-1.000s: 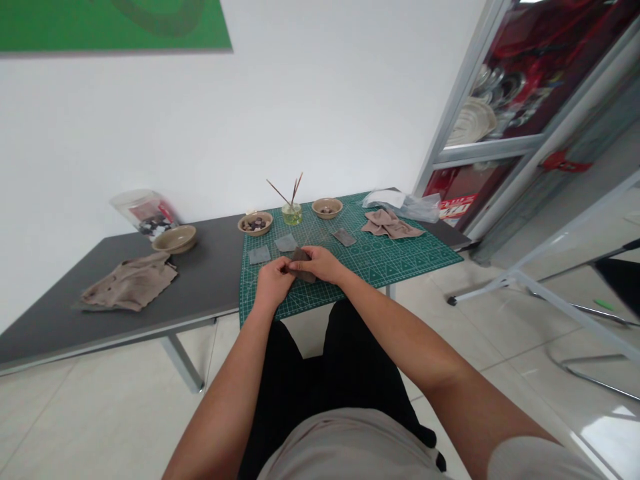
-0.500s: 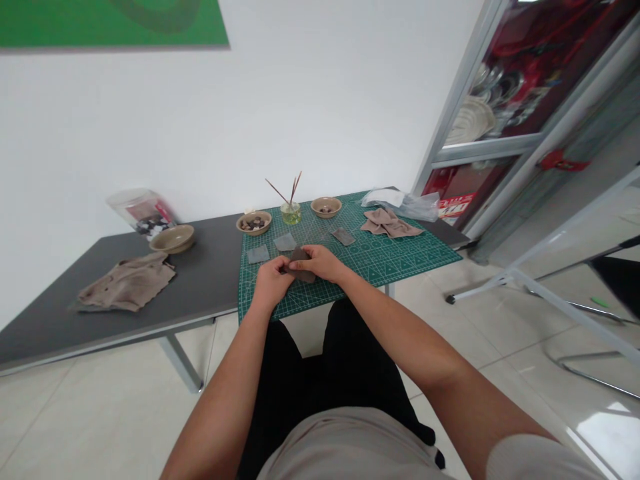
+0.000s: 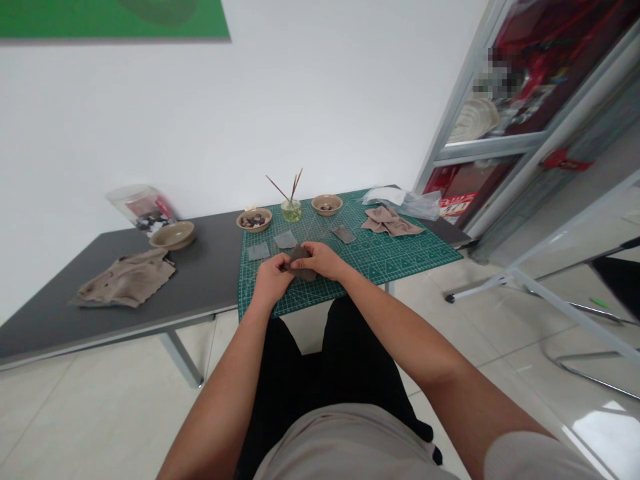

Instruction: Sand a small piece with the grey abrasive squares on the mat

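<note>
The person's grip is basically both hands, left [image 3: 273, 280] and right [image 3: 324, 261], pinching a dark brown piece [image 3: 302, 261] over the green mat [image 3: 400, 257].

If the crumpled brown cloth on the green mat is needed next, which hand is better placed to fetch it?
Probably the right hand: it is nearer the brown cloth, while the left hand lies farther away. Both hold the dark piece.
</note>
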### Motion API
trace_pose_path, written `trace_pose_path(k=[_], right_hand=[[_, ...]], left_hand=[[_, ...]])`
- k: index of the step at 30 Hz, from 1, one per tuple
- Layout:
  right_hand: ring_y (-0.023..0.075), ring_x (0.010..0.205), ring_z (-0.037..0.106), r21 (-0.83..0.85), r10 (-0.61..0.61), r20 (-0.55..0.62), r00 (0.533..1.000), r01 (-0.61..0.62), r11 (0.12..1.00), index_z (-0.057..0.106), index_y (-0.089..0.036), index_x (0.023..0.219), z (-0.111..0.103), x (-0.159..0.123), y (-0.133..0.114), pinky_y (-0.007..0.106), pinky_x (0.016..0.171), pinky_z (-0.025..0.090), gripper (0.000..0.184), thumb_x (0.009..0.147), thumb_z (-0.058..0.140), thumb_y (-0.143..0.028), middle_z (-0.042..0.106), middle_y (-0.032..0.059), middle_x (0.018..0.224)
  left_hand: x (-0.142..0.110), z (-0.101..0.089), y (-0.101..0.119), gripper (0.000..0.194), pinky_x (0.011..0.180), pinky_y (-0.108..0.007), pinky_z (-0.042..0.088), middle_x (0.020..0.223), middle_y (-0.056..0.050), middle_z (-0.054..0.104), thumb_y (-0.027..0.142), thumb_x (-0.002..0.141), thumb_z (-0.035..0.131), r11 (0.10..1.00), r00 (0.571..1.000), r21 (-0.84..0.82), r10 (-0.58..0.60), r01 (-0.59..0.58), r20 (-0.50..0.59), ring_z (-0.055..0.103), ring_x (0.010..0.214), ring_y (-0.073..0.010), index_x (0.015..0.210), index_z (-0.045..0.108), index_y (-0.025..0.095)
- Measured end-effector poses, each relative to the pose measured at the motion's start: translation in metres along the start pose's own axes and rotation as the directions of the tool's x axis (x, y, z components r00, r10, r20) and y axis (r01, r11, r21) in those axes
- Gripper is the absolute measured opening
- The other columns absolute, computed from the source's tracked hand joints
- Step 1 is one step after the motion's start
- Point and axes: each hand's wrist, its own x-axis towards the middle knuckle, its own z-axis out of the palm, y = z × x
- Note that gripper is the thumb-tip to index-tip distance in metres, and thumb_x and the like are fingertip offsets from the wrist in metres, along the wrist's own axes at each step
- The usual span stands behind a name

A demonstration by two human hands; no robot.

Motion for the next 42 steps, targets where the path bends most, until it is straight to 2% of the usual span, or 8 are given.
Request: trace_pose_path(k=[3,8,14,20,27,33,39,42], right_hand=[[0.013,0.067,0.059,0.002,0.006,0.009,1.0,-0.006,1.0,0.066,-0.016,0.082,0.0,0.0,0.0,0.024,0.06,0.044,0.041,0.064,0.086,-0.046,0.066,-0.0001,0.075],[0.0134,0.066,0.061,0.179,0.022,0.036,0.999,-0.028,0.983,0.066,-0.016,0.086,0.001,-0.002,-0.006,0.026,0.063,0.048,0.048,0.062,0.085,-0.052,0.069,0.0008,0.077],[0.0116,0.062,0.054,-0.112,-0.013,-0.054,0.998,0.007,0.994,0.062,-0.017,0.075,0.001,-0.001,-0.004,0.023,0.056,0.042,0.041,0.06,0.088,-0.046,0.061,-0.0031,0.067],[0.0136,0.067,0.06,0.146,0.001,0.024,1.0,-0.005,0.989,0.063,-0.016,0.085,0.001,-0.001,-0.004,0.027,0.064,0.049,0.044,0.066,0.083,-0.051,0.067,0.0002,0.076],[0.0126,0.067,0.054,-0.109,-0.072,-0.044,0.996,0.066,0.992,0.058,-0.019,0.079,0.0,0.001,0.003,0.025,0.061,0.044,0.043,0.064,0.086,-0.047,0.059,-0.0031,0.071],[0.0133,0.071,0.057,0.106,-0.068,-0.013,0.998,0.069,0.992,0.055,-0.019,0.086,0.0,0.0,0.003,0.026,0.066,0.047,0.045,0.069,0.081,-0.052,0.062,-0.0016,0.079],[0.0133,0.07,0.055,-0.188,-0.072,-0.072,0.995,0.058,0.98,0.057,-0.019,0.083,-0.002,-0.001,-0.001,0.024,0.061,0.043,0.046,0.065,0.084,-0.051,0.06,-0.0028,0.075],[0.0132,0.068,0.055,-0.154,-0.076,-0.044,0.996,0.068,0.986,0.057,-0.018,0.083,-0.002,-0.001,0.001,0.025,0.06,0.042,0.045,0.07,0.08,-0.054,0.06,-0.002,0.075]], left_hand=[[0.0,0.0,-0.001,0.012,0.058,-0.023,0.036,0.059,0.004,0.054,0.026,0.07,0.063,0.999,1.0,0.034,0.019,-0.018,-0.006,0.048,0.06,-0.0112,0.062,0.058,0.018],[0.002,0.0,-0.003,0.01,0.056,-0.024,0.036,0.058,0.004,0.053,0.028,0.067,0.065,0.989,0.999,-0.137,-0.05,0.049,-0.005,0.046,0.056,-0.0108,0.068,0.062,0.018],[0.0,0.0,0.002,0.013,0.057,-0.024,0.034,0.057,0.004,0.053,0.025,0.069,0.062,0.997,1.0,0.076,0.022,-0.021,-0.007,0.047,0.059,-0.0116,0.06,0.055,0.019],[0.002,-0.001,-0.002,0.008,0.057,-0.024,0.036,0.059,0.004,0.054,0.026,0.069,0.062,0.997,1.0,-0.08,-0.016,0.016,0.009,0.046,0.057,-0.0115,0.067,0.06,0.019],[-0.001,0.001,0.002,0.012,0.059,-0.025,0.033,0.058,0.003,0.053,0.022,0.072,0.058,0.99,0.998,0.126,0.054,-0.055,0.009,0.048,0.061,-0.0129,0.062,0.054,0.019],[0.004,0.001,-0.009,0.006,0.06,-0.025,0.037,0.063,0.004,0.054,0.024,0.073,0.061,0.999,1.0,-0.049,0.013,-0.012,0.008,0.048,0.061,-0.012,0.069,0.059,0.019],[0.0,0.002,-0.001,0.011,0.061,-0.025,0.033,0.06,0.005,0.053,0.022,0.073,0.06,0.99,0.999,0.128,0.053,-0.054,0.005,0.048,0.061,-0.012,0.064,0.054,0.019],[-0.001,0.002,0.001,0.01,0.062,-0.025,0.034,0.061,0.004,0.055,0.022,0.074,0.06,0.99,0.998,0.128,0.063,-0.063,0.0,0.05,0.063,-0.0123,0.065,0.056,0.019]])
